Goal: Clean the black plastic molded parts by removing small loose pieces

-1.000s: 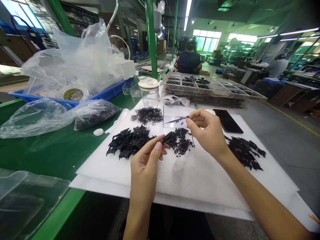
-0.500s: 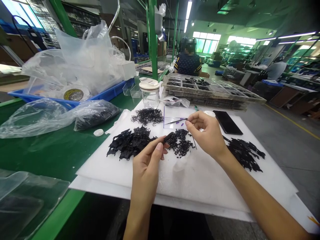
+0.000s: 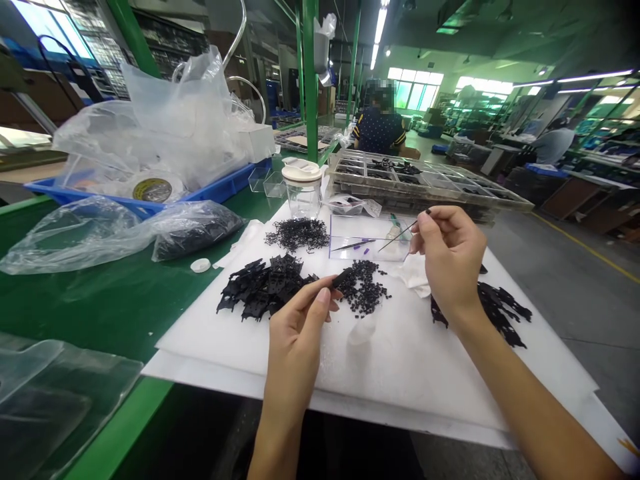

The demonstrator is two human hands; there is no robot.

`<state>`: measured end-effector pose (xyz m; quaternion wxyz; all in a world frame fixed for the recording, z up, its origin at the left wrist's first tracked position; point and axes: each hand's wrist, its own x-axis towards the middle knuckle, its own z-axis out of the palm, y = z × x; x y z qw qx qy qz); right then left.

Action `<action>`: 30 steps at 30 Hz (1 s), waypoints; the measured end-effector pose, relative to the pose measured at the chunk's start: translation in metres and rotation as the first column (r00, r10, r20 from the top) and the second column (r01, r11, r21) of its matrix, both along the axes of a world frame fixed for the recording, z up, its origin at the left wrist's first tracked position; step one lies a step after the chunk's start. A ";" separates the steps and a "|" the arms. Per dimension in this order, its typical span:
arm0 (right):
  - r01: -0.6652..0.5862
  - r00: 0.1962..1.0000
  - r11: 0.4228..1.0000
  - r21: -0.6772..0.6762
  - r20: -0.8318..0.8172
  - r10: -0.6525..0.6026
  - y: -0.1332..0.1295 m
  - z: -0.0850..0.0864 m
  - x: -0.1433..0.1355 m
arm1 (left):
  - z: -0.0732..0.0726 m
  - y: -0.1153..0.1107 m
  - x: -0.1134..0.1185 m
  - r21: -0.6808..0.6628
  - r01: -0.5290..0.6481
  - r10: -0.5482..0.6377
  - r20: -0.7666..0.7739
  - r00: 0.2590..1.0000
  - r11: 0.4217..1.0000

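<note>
My left hand (image 3: 299,323) pinches a small black part (image 3: 343,277) between thumb and fingers, beside a pile of tiny black pieces (image 3: 367,293). In my right hand (image 3: 453,257) is a thin dark rod (image 3: 399,236), pointing down and left over a clear plastic plate (image 3: 345,230). Another dark pointed tool (image 3: 354,245) lies on that plate near small purple bits (image 3: 367,251). Flat black parts (image 3: 260,287) are heaped left of my left hand; more black parts (image 3: 500,313) lie partly behind my right wrist. Thin black pieces (image 3: 297,235) form a pile behind.
A lidded clear jar (image 3: 303,190) stands at the back of the white board (image 3: 225,363). Behind it are stacked compartment trays (image 3: 430,175). At left, a blue bin (image 3: 213,192) holds plastic bags, with a bag of black parts (image 3: 195,233) before it. A person (image 3: 379,127) sits beyond.
My right hand has moved right and slightly up, now with the thin rod; the pointed tool near its fingers before lies on the clear plate. The phone is now hidden. My left hand has barely shifted.
</note>
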<state>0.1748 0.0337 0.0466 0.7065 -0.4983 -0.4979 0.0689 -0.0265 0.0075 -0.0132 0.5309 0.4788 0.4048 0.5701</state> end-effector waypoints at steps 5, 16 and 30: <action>0.098 0.994 0.993 0.073 0.031 -0.101 0.006 -0.003 0.014 | 0.001 0.000 0.001 0.007 0.004 -0.004 -0.001 1.000 1.000; 0.213 0.973 0.975 0.063 0.080 -0.218 0.014 -0.009 0.036 | 0.007 -0.002 0.003 0.002 -0.019 0.019 -0.006 1.000 1.000; 0.199 0.979 0.979 -0.050 0.054 -0.196 0.022 -0.016 0.043 | 0.007 -0.003 0.004 -0.013 -0.032 0.032 0.015 0.999 0.999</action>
